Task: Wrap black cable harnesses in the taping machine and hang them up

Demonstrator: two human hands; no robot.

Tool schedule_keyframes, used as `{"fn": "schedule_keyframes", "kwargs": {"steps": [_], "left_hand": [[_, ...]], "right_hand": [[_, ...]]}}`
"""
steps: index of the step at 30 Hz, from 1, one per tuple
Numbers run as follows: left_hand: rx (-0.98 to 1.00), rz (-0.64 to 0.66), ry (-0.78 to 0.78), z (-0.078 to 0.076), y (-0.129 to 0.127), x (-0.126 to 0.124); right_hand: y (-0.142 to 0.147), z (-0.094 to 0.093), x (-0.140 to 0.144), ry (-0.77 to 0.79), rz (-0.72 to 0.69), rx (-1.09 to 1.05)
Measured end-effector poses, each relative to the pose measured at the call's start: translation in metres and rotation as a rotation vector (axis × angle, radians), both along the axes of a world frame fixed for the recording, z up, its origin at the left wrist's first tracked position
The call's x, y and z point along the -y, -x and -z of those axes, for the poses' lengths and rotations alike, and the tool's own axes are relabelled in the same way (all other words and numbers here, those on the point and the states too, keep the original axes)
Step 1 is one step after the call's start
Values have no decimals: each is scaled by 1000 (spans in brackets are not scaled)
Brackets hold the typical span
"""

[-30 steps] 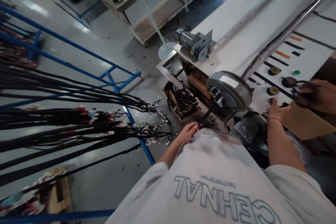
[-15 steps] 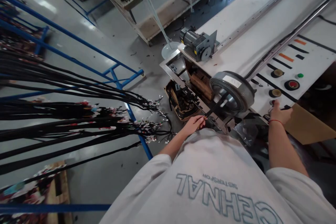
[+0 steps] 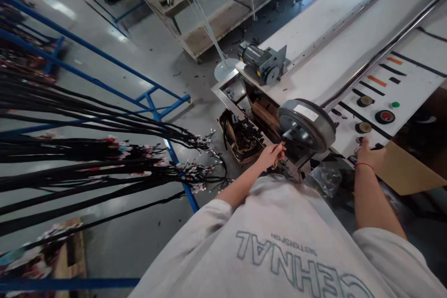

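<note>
My left hand [image 3: 272, 155] is closed in a pinch around a few thin wires [image 3: 277, 163], some of them yellow, which hang below the fingers. It is just left of a round grey taping wheel [image 3: 307, 125] at the end of the white machine. My right hand [image 3: 369, 157], a red string at its wrist, rests at the near edge of the control panel [image 3: 401, 98]. One digit touches a small dark red button [image 3: 359, 140]; the other fingers point right, apart from it, partly hidden.
Long black wire harnesses [image 3: 104, 163] hang at the left near a blue rack [image 3: 150, 102]. A motor [image 3: 256, 58] sits at the machine's end. Below stands a box of dark scraps [image 3: 240, 139]. A cardboard sheet [image 3: 412, 170] lies beside my right wrist.
My left hand has moved right and slightly up, closer to the wheel. The black cable stretching from the wheel to that hand no longer shows. My right hand stays at the button.
</note>
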State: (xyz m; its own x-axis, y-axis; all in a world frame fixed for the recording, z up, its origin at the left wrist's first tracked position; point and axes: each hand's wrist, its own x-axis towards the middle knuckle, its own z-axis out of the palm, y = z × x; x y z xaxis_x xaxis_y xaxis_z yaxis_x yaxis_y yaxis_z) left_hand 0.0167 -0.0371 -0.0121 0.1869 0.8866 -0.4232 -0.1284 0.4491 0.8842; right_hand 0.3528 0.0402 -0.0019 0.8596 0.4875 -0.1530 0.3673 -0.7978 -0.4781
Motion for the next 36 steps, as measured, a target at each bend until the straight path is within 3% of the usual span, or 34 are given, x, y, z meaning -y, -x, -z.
{"fn": "schedule_keyframes", "kwargs": {"steps": [3,6,8,11,14,19,22,25,27,29,32,36], "left_hand": [[75,88,72,1,3,-10],[34,399,73,1,17,-11],[-28,512,4,4,28,-4],[-69,302,-113,7,39,14],[41,104,-73,4,37,31],[285,60,76,-8,25,39],[451,54,156,-7,25,33],[508,193,193,0,30,30],[373,381,147,6,36,31],[109,479,46,13,42,37],[-252,348,-87,19,51,51],[-434,124,-186,15,59,73]], "right_hand": [[-3,4,0,-18,6,9],[-8,10,0,-39,-9,11],[-10,15,0,-59,-2,4],[-11,18,0,-80,14,9],[-11,17,1,-79,17,6],[-13,17,0,-92,1,-6],[-16,21,-1,-112,-12,-15],[-18,25,-3,-139,-15,-6],[-20,26,-4,-132,-5,8],[-21,27,-5,-123,-2,17],[-23,30,-6,-120,-5,23],[-25,33,-6,-115,9,24]]}}
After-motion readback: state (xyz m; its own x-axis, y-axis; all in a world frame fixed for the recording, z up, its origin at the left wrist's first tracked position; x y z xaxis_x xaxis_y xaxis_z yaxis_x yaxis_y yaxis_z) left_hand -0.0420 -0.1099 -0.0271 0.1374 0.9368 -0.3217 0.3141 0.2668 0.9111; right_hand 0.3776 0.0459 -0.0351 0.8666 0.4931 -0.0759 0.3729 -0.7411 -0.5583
